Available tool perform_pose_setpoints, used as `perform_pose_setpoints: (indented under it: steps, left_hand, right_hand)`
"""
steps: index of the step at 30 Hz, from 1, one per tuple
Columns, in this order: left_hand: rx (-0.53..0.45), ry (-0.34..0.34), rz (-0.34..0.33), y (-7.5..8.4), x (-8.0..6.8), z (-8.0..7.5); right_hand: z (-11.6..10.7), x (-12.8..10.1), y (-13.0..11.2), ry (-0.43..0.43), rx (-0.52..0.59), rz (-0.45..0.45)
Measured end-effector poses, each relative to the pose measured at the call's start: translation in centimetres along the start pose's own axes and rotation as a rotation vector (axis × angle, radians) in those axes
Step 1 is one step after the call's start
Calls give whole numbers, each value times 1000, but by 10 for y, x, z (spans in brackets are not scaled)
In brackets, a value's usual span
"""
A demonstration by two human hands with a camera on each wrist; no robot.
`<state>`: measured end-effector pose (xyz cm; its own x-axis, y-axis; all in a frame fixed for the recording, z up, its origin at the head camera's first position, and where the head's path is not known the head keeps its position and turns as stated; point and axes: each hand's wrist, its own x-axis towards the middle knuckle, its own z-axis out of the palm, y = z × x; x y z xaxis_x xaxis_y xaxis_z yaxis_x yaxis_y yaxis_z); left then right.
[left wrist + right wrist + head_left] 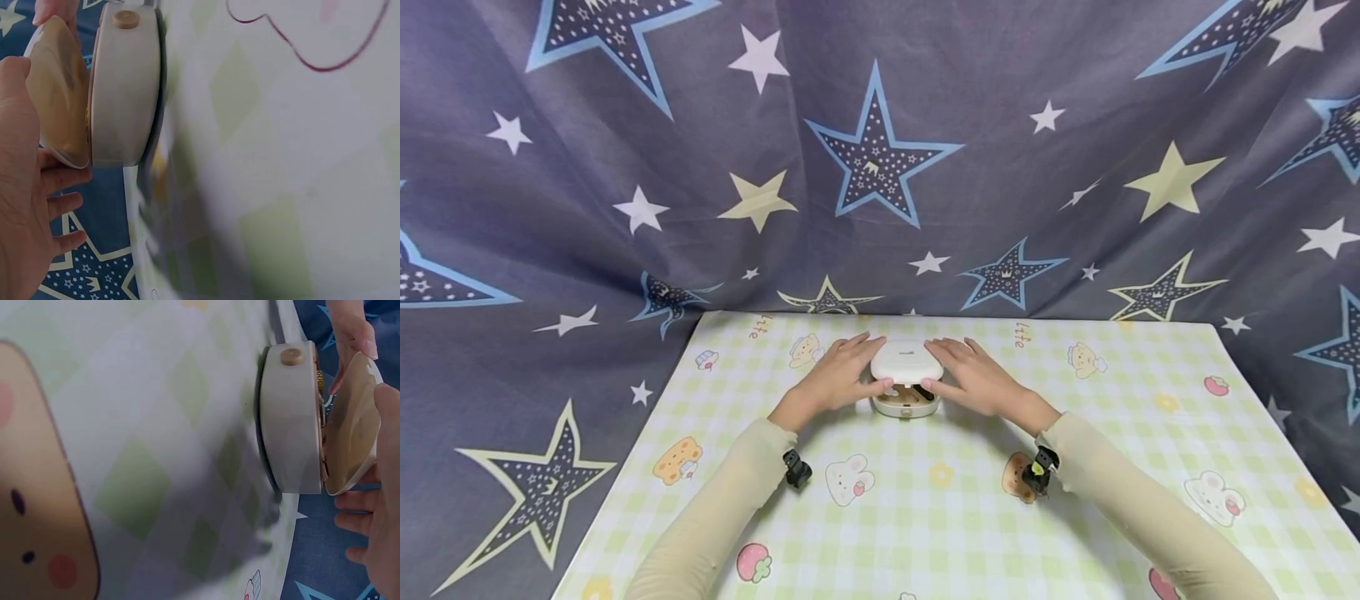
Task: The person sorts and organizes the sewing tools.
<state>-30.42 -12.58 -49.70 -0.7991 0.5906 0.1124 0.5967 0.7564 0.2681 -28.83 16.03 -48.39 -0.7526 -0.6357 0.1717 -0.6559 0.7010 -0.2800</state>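
A small round white case stands at the far middle of the table. Its base (907, 407) rests on the mat and its white lid (906, 362) is tilted up at the front, showing a tan inside (56, 94). My left hand (848, 372) holds the lid's left edge, thumb at the front rim and fingers along the side. On the opposite edge my right hand (972, 377) holds it the same way. The wrist views show the base (125, 87) (290, 419) with a small tan button (291, 356), the lid (350, 425) gaping, and each hand (19, 206) (381, 537) beside it.
The table wears a green-checked mat (925, 517) printed with bears, rabbits and strawberries. A dark star-patterned cloth (880, 167) hangs behind and drapes both sides. Small black cameras sit on my left wrist (796, 468) and right wrist (1039, 471).
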Motion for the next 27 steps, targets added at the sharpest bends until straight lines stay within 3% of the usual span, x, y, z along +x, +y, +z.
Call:
perform_pose_setpoints:
  steps: [5, 27]
  left_hand:
    - [44, 9, 25, 2, -1, 3]
    - [107, -28, 32, 2, -5, 7]
  right_hand:
    - [3, -2, -1, -2, -56, -3]
    - [13, -9, -2, -24, -111, 15]
